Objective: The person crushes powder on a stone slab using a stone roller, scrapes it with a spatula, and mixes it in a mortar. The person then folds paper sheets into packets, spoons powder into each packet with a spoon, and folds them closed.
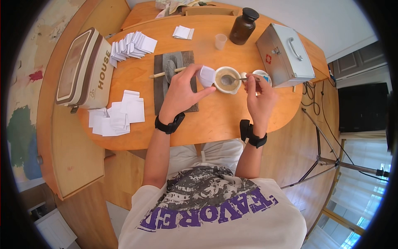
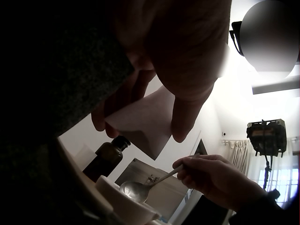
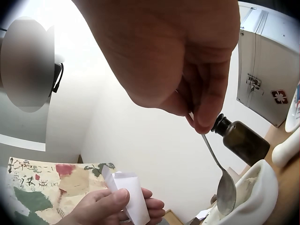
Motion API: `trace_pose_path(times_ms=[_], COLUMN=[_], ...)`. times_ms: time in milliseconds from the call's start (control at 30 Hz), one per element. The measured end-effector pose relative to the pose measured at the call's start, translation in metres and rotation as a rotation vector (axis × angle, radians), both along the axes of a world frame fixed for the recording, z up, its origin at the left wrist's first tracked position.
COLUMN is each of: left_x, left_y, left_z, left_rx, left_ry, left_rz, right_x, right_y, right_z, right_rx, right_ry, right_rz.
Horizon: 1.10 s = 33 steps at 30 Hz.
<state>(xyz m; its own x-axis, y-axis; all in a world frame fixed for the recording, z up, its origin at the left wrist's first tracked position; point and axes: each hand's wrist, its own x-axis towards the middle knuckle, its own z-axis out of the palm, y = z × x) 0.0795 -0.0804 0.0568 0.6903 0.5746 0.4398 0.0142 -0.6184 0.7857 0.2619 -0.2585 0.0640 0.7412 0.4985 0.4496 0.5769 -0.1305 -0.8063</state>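
Observation:
In the head view a white mortar (image 1: 226,89) with a spout holds pale tan powder (image 1: 223,73). My right hand (image 1: 262,97) pinches the handle of a metal spoon (image 1: 228,79), whose bowl is over the powder. Left of the mortar, my left hand (image 1: 181,94) holds a small folded white paper packet (image 1: 206,76) between thumb and fingers. The right wrist view shows the spoon bowl (image 3: 226,193) tilted down at the mortar's rim, and the packet (image 3: 133,197) upright in the left hand. A white pestle (image 3: 288,151) lies beside the mortar.
A dark board (image 1: 159,93) carries a stone tool with a wooden handle, left of the mortar. Paper packets (image 1: 139,42) and loose papers (image 1: 132,108) lie further left. A plastic cup (image 1: 220,42), brown bottle (image 1: 243,27), silver case (image 1: 286,58) and small dish (image 1: 267,74) stand around the mortar.

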Motion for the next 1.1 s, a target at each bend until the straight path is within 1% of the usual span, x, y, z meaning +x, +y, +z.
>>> trace_pose_path(times_ms=[100,167,300,367,500,600,667,700,767,800,867,900,967,1000,1067,1100], left_x=[0.000,0.000,0.000,0.000,0.000,0.000,0.001,0.001,0.001,0.001,0.001,0.001,0.002,0.001,0.000,0.000], left_y=[0.000,0.000,-0.001,-0.001,0.001,0.001,0.000,0.000,0.000,0.000,0.000,0.000,-0.001,-0.001,-0.002,-0.001], left_z=[-0.001,-0.002,0.002,0.002,-0.001,-0.001,-0.001,-0.001,0.000,0.000,-0.001,0.000,0.001,0.002,0.004,0.003], left_rx=[-0.008,0.009,0.002,0.005,0.009,0.012,0.008,0.007,0.012,0.011,0.019,0.021,0.002,0.003,-0.005,-0.004], left_ry=[0.003,-0.007,0.018,0.016,0.009,0.011,0.003,0.003,0.011,0.011,0.019,0.019,0.000,0.000,0.008,0.008], left_rz=[-0.004,0.002,0.002,0.000,-0.002,0.000,-0.005,-0.005,-0.001,-0.002,-0.004,-0.003,-0.003,-0.003,-0.004,-0.003], right_x=[0.003,0.002,0.004,0.004,0.011,0.011,0.005,0.001,-0.009,-0.015,-0.028,-0.035,-0.045,-0.045,-0.044,-0.045], right_y=[0.002,0.002,0.002,0.001,-0.003,-0.006,-0.007,-0.007,-0.006,-0.005,-0.001,0.000,0.002,0.002,0.004,0.004], right_z=[-0.008,-0.007,-0.010,-0.010,-0.015,-0.008,0.006,0.012,0.023,0.028,0.036,0.037,0.039,0.037,0.033,0.034], right_rx=[-0.036,-0.066,-0.053,-0.032,0.004,0.054,0.220,0.220,0.354,0.354,0.433,0.434,0.352,0.353,0.257,0.252], right_ry=[0.018,0.071,0.106,0.180,0.222,0.294,0.334,0.333,0.329,0.329,0.277,0.277,0.064,0.064,-0.257,-0.293], right_rz=[0.026,0.034,0.042,0.030,0.006,-0.033,-0.040,-0.040,-0.019,-0.020,0.036,0.038,0.091,0.092,0.124,0.121])
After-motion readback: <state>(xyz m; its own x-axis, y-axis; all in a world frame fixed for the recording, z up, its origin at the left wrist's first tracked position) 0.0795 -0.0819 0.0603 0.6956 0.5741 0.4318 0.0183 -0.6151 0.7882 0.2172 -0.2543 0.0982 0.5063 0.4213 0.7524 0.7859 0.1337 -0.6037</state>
